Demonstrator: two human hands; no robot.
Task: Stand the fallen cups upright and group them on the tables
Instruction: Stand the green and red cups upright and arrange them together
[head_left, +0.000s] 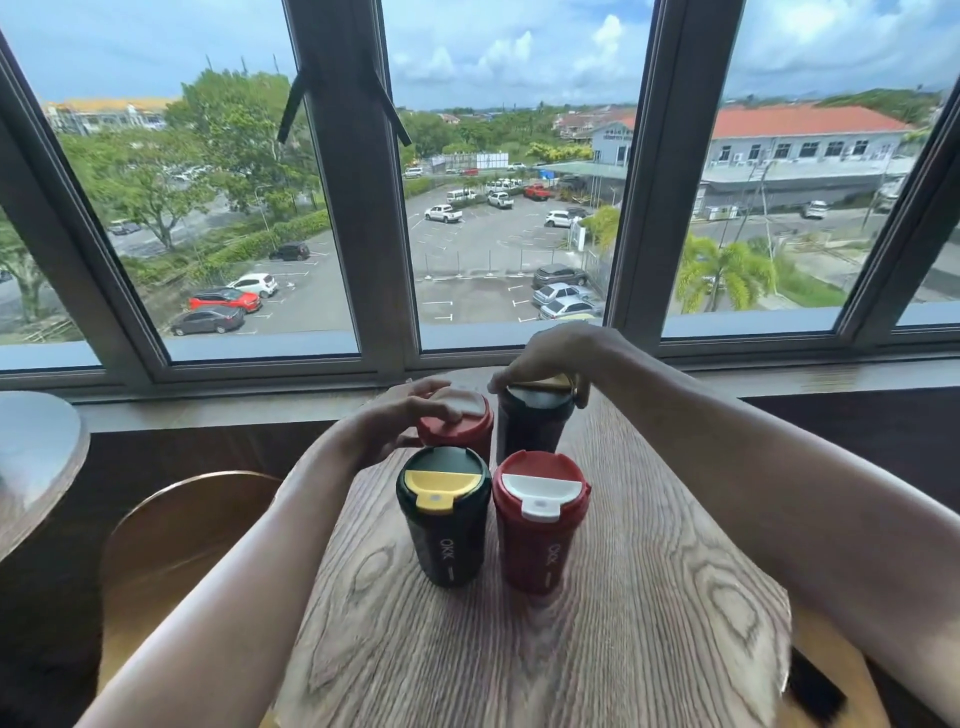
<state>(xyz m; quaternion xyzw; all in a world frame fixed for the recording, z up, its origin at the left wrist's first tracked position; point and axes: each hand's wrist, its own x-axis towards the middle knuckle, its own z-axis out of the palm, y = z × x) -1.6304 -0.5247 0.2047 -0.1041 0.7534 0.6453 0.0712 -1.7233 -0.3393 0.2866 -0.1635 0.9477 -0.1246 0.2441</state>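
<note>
As left hand (410, 422) grips rear red cup (475, 423), right hand (545, 358) grips rear dark cup (530, 434); both upright.

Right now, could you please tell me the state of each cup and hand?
Near dark green plastic cup, yellow flap: upright, lid on.
Near red plastic cup, white flap: upright, lid on.
Far red plastic cup: upright, left hand grips lid.
Far dark plastic cup: upright, right hand grips lid.
</note>
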